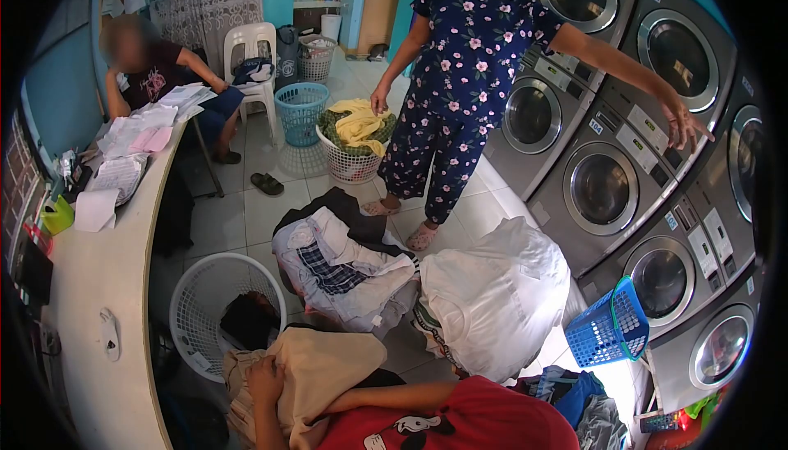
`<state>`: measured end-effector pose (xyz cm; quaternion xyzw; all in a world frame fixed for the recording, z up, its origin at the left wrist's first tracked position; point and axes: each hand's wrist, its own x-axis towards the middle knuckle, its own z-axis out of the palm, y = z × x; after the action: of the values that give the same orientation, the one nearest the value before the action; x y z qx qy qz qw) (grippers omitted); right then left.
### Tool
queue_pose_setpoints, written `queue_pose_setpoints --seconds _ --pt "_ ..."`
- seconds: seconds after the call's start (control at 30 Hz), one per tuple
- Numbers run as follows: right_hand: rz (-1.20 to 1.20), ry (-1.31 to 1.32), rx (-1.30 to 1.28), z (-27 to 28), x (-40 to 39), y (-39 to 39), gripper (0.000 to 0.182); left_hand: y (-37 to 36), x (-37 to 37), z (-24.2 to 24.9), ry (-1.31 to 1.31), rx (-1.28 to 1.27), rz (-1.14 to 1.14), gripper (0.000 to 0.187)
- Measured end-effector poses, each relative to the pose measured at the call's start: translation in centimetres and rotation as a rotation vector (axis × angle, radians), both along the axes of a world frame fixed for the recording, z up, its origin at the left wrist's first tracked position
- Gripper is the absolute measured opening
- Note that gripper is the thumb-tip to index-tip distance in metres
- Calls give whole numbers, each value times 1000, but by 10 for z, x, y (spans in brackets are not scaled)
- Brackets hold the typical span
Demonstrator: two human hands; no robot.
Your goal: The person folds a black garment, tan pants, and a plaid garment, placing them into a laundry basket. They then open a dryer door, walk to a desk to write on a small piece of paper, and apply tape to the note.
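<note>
At the bottom left, my left hand (264,380) has its fingers bent on a beige garment (332,364), gripping it. My right forearm reaches across from the red sleeve to the same cloth, and the right hand (330,406) is mostly hidden by the folds. A paler beige, ribbed piece of cloth (240,372) hangs beside the left hand. Just beyond is a round white laundry basket (190,306) with dark clothing (249,320) in it. In front lie a heap of white and checked clothes (341,265) and a large white pile (497,286).
Stacked dryers (601,187) line the right side. A person (480,64) in flowered clothes stands there, one arm stretched out. Another person (156,72) sits behind a counter (90,302). A blue basket (603,331) tilts at right; a filled white basket (353,163) stands behind.
</note>
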<state>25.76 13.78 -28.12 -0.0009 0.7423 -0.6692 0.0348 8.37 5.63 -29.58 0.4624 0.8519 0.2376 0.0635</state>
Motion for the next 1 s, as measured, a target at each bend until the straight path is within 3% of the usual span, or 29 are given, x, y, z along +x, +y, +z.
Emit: queue_pose_setpoints --seconds 0.73,0.83,0.87,0.9,0.93,0.97,1.0 --pt "-4 5 33 1 4 -3 37 1 4 5 16 48 -10 31" --pt "-28 20 87 8 4 -4 37 1 3 6 -36 -64 30 29" --pt "-51 32 138 11 3 -6 37 -1 -4 -5 -384 201 102 29" --pt "164 -3 227 8 1 -2 37 -4 -11 -11 -729 469 173 30" --pt "383 -18 309 7 -2 1 36 -11 -18 -5 -729 468 180 30" --pt "811 -70 474 6 -3 5 36 -22 -25 3 -695 536 213 30" --pt "874 -109 294 38 -4 14 35 -31 -33 9 -658 602 243 29"
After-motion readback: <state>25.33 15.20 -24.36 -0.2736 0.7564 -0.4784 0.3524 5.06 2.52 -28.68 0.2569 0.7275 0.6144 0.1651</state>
